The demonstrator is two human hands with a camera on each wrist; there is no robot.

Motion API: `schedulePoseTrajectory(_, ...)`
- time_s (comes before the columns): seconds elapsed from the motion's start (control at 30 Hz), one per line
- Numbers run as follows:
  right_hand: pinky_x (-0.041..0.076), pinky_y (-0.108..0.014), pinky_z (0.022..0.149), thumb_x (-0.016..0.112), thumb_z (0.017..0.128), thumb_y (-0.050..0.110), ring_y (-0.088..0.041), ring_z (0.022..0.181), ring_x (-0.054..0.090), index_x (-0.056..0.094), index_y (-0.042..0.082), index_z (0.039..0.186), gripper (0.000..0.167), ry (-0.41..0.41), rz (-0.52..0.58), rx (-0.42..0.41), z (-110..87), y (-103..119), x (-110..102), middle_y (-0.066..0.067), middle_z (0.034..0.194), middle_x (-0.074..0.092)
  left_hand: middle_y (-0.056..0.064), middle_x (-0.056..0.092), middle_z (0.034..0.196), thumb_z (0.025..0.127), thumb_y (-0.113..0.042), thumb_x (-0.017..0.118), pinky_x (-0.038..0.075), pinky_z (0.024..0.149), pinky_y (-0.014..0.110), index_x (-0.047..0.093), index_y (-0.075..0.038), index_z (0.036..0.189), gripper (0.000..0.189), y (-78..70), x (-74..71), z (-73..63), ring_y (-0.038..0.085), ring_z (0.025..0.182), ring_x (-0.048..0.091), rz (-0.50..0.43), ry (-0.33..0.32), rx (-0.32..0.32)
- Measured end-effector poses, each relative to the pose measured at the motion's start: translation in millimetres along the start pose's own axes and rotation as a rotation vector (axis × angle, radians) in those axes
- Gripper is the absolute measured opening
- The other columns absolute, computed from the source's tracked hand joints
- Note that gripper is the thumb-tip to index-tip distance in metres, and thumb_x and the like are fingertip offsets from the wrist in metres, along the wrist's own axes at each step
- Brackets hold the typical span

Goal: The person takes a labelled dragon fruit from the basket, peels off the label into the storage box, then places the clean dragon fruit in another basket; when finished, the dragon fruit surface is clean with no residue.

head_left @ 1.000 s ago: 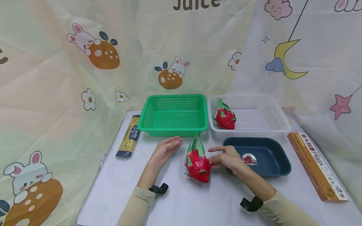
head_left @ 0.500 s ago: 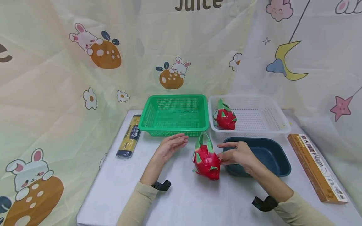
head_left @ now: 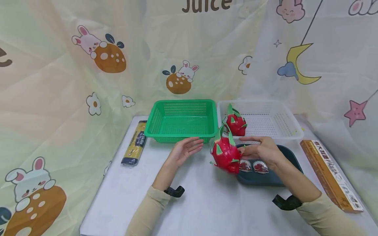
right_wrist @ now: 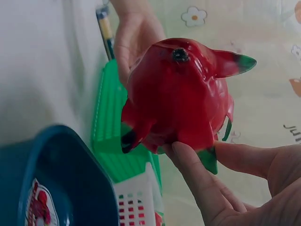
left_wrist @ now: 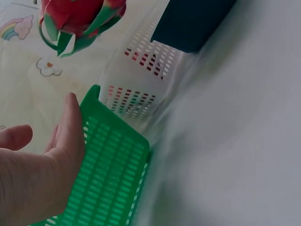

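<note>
A red dragon fruit [head_left: 226,155] with green leafy tips hangs over the table, tilted, its shadow below it. My right hand [head_left: 264,150] pinches one of its scales between thumb and fingers, and the right wrist view shows the fingertips [right_wrist: 186,155] at the fruit's side. To the left, my left hand [head_left: 185,151] is held with straight fingers in front of the green basket [head_left: 181,135], apart from the fruit. A second dragon fruit [head_left: 237,126] rests in the white basket [head_left: 296,133], partly overlapped by the held one's leaves.
Below my right hand stands a dark blue basin [head_left: 262,180] with round stickers [head_left: 261,167] in it. A yellow and navy packet [head_left: 136,141] lies at the table's left, and a long pasta box [head_left: 327,173] at its right. A printed curtain [head_left: 206,42] hangs behind the baskets.
My right hand has lifted the dragon fruit and carried it right and away from me, toward the basin and white basket. My left hand has moved a little right, staying empty.
</note>
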State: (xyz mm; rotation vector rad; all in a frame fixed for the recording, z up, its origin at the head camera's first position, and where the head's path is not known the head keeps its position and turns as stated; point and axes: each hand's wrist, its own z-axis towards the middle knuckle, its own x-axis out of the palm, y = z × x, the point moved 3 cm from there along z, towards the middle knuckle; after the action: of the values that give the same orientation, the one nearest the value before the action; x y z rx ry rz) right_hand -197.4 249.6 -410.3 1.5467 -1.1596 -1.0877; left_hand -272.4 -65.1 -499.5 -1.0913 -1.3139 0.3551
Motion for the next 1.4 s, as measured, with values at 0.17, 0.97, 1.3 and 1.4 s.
schedulePoseTrajectory(0.17, 0.062, -0.044, 0.083, 0.074, 0.097, 0.011, -0.027, 0.09, 0.079, 0.045, -0.012, 0.149, 0.064, -0.004, 0.057, 0.002, 8.9, 7.6, -18.8, -0.012, 0.102, 0.079, 0.035, 0.047, 0.152, 0.112, -0.014, 0.04, 0.044, 0.115, 0.049, 0.04, 0.017, 0.149, 0.048, -0.4, 10.0, 5.2, 0.048, 0.142, 0.046, -0.026, 0.031, -0.018)
schedulePoseTrajectory(0.97, 0.063, -0.031, 0.08, 0.064, 0.104, 0.008, -0.015, 0.085, 0.079, 0.055, 0.01, 0.135, 0.032, -0.063, 0.116, 0.059, 55.3, 18.3, -104.7, 0.008, 0.094, 0.079, 0.037, 0.047, 0.149, 0.108, -0.003, 0.048, 0.038, 0.119, 0.05, 0.045, 0.018, 0.146, 0.044, 31.2, 62.0, 35.6, 0.048, 0.141, 0.046, -0.01, -0.002, -0.072)
schedulePoseTrajectory(1.3, 0.063, -0.035, 0.08, 0.065, 0.103, 0.007, -0.019, 0.083, 0.079, 0.063, 0.015, 0.124, 0.022, -0.102, 0.136, 0.12, 73.8, 18.3, -131.2, 0.006, 0.089, 0.079, 0.032, 0.054, 0.146, 0.103, -0.007, 0.054, 0.04, 0.118, 0.051, 0.051, 0.011, 0.138, 0.039, 53.2, 91.9, 43.6, 0.046, 0.141, 0.048, -0.15, -0.115, -0.082)
schedulePoseTrajectory(1.4, 0.063, -0.035, 0.081, 0.065, 0.103, 0.008, -0.02, 0.083, 0.079, 0.07, 0.02, 0.113, 0.016, -0.107, 0.151, 0.142, 78.4, 17.1, -138.0, 0.006, 0.088, 0.078, 0.03, 0.059, 0.142, 0.102, -0.009, 0.056, 0.041, 0.117, 0.052, 0.052, 0.01, 0.138, 0.041, 55.2, 94.1, 45.7, 0.043, 0.138, 0.053, -0.174, -0.152, -0.066)
